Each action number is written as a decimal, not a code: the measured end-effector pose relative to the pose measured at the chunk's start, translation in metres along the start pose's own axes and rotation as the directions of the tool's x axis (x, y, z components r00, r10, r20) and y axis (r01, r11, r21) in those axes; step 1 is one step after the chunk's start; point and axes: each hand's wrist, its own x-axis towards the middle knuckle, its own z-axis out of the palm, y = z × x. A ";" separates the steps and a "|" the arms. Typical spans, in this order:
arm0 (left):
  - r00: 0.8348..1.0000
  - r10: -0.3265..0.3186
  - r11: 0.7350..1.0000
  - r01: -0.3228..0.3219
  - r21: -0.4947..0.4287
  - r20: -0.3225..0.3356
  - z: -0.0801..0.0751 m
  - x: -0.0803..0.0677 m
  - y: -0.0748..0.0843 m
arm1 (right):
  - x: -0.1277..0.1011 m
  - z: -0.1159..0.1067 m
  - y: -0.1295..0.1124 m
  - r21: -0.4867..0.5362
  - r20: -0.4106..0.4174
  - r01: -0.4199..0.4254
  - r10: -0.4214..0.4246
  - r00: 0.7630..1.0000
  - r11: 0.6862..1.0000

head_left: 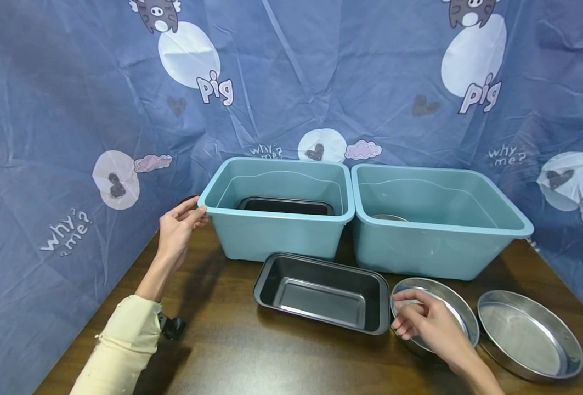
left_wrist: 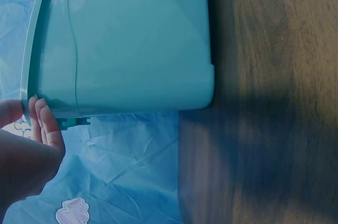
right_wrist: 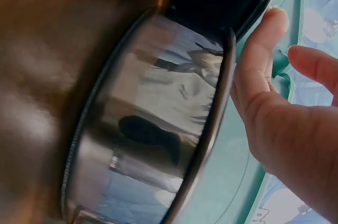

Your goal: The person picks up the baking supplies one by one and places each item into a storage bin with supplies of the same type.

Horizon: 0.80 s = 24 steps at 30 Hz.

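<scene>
Along the near right of the brown table (head_left: 232,351), the right hand (head_left: 431,323) is hovering above a round metal pan (head_left: 454,307), fingers loosely bent, thumb and forefinger standing apart, holding nothing; the fingertips are pointing at the end of a dark loaf pan (head_left: 321,302), though contact cannot be told. To its right a second round pan (head_left: 528,334) is lying on the table, close beside the first. Left of both, the loaf pan is resting upright, hollow side up, in front of the bins. Farther off, the left hand (head_left: 175,230), reaching from a pale yellow sleeve (head_left: 128,334), is pinching the rim of the left blue bin (head_left: 276,236) at its near left corner, thumb and fingers closing on opposite faces. Inside that bin another dark pan (head_left: 288,206) is showing. Alongside, the right blue bin (head_left: 419,249) is holding something with a curved edge (head_left: 390,217), mostly hidden. Behind everything a blue pig-print cloth (head_left: 291,66) is hanging.
</scene>
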 end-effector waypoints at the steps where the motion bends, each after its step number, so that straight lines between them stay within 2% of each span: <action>1: 1.000 0.001 1.000 -0.001 -0.001 -0.001 0.000 0.000 0.000 | -0.001 0.000 0.001 0.004 0.010 0.004 -0.004 1.000 1.000; 6: 1.000 0.008 1.000 -0.008 0.002 0.002 0.000 0.000 -0.001 | -0.003 -0.001 0.007 0.040 0.067 0.026 -0.028 0.997 0.999; 13: 1.000 0.011 1.000 -0.010 -0.003 0.005 0.000 -0.001 -0.001 | -0.003 -0.002 0.011 0.074 0.141 -0.010 -0.001 0.990 0.997; 24: 1.000 0.003 1.000 -0.003 -0.022 0.001 0.001 0.000 -0.002 | -0.002 -0.001 0.013 0.109 0.255 -0.068 0.038 0.966 0.992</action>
